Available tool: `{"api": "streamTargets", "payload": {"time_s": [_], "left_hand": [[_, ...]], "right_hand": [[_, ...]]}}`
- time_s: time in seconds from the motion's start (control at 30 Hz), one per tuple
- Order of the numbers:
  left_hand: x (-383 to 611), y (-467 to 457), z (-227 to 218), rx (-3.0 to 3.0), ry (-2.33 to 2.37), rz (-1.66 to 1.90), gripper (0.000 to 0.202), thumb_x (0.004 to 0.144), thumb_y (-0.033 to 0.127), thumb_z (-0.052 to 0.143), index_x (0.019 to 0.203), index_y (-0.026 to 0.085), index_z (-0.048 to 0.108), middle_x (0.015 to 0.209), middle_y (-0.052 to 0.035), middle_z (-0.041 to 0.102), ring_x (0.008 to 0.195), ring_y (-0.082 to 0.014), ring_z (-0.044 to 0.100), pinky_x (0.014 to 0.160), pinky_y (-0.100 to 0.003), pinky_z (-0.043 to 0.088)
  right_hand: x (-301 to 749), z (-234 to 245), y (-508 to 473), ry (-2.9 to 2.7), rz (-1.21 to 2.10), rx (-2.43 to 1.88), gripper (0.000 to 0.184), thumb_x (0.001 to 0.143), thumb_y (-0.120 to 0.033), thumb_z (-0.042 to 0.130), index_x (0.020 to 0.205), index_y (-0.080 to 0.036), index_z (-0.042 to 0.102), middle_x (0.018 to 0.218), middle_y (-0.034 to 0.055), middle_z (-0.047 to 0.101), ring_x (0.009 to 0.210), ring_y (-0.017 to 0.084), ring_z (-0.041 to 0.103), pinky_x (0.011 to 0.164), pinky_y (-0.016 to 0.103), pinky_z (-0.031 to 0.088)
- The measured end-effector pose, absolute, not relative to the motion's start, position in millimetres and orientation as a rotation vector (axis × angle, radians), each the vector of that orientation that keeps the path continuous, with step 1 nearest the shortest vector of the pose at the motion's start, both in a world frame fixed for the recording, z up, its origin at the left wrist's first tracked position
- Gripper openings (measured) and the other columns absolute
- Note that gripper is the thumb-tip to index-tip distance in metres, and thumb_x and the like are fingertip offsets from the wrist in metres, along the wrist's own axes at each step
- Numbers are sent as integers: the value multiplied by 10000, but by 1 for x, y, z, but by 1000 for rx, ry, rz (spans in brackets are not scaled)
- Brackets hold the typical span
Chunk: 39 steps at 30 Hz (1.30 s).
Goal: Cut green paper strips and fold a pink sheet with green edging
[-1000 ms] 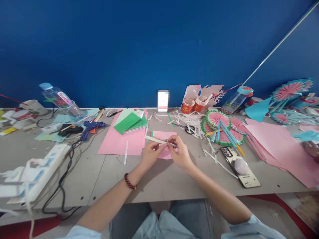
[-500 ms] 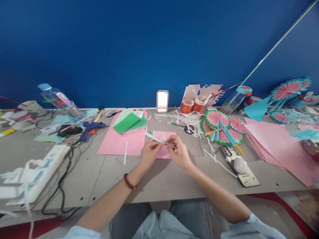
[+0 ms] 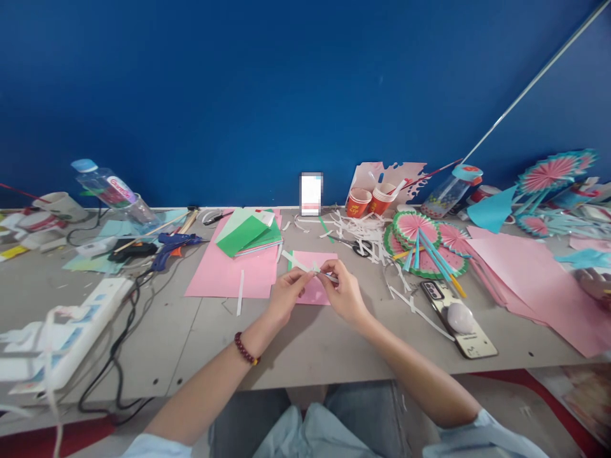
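Observation:
My left hand (image 3: 286, 296) and my right hand (image 3: 346, 292) meet above a small pink paper sheet (image 3: 312, 294), fingertips nearly touching. Between them they pinch a narrow white paper strip (image 3: 293, 259), whose loose end sticks out to the upper left. The part of the strip at the fingertips is mostly covered. A green edge shows at the small sheet's upper left. Another white strip (image 3: 240, 292) lies to the left of my left hand, partly over a large pink sheet (image 3: 210, 273).
Green and pale papers (image 3: 248, 235) lie on the large sheet. Leftward are a blue glue gun (image 3: 174, 248) and a power strip (image 3: 90, 331). White scraps (image 3: 356, 226), scissors (image 3: 361, 248), watermelon paper fans (image 3: 417, 232) and a phone (image 3: 458, 318) lie rightward. Another person's hand (image 3: 594, 283) rests at far right.
My left hand has shifted slightly, with its fingers a little more curled at the strip. The strip's loose end has moved slightly right. My right hand stays almost still.

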State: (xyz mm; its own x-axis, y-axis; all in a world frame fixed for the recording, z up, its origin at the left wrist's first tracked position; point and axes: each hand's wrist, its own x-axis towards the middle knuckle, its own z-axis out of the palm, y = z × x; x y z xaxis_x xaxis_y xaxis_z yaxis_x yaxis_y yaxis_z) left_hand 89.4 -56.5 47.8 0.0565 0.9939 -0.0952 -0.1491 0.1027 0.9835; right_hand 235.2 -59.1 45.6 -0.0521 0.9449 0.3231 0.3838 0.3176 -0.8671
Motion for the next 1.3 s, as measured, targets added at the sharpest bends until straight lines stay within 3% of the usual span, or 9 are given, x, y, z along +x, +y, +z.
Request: {"api": "streamTargets", "payload": {"time_s": [0.2, 0.4, 0.57, 0.77, 1.1, 1.3], "left_hand": [[88, -57, 50, 1193, 1083, 1258, 295, 753, 422, 631, 597, 171, 620, 651, 17, 468, 552, -88, 389, 525, -238, 310], [89, -54, 42, 1455, 1113, 1350, 173, 729, 363, 682, 748, 196, 725, 735, -15, 541, 637, -118, 469, 562, -244, 355], [90, -54, 41, 1498, 1131, 1383, 163, 753, 343, 675, 693, 197, 713, 706, -11, 533, 642, -120, 471, 560, -245, 345], [90, -54, 44, 1369, 1127, 1382, 211, 719, 385, 692, 642, 189, 688, 676, -6, 523, 658, -127, 470, 597, -247, 362], [91, -57, 49, 1163, 1108, 1266, 319, 702, 416, 697, 542, 165, 582, 614, 24, 442, 552, -86, 386, 513, -231, 302], [90, -58, 54, 1093, 1123, 1187, 340, 699, 431, 695, 537, 164, 560, 599, 37, 422, 521, -74, 343, 487, -232, 260]], "right_hand": [[234, 47, -59, -1589, 793, -1180, 81, 835, -257, 498, 905, -214, 501, 857, 28, 608, 760, 150, 595, 648, 246, 477], [233, 48, -61, -1564, 840, -1146, 109, 828, -246, 494, 930, -208, 487, 849, 30, 606, 713, 140, 591, 642, 252, 479], [233, 51, -63, -1588, 843, -1136, 109, 829, -230, 479, 935, -210, 481, 862, 36, 590, 747, 146, 592, 643, 253, 474], [233, 52, -65, -1618, 805, -1195, 119, 825, -230, 476, 943, -216, 481, 848, 20, 586, 654, 125, 552, 543, 224, 416], [233, 50, -64, -1645, 720, -1211, 103, 843, -248, 473, 942, -218, 485, 851, 27, 606, 712, 142, 577, 597, 243, 446], [234, 47, -61, -1683, 674, -1196, 112, 853, -245, 451, 951, -221, 499, 889, 48, 627, 806, 169, 599, 718, 299, 476]]}}
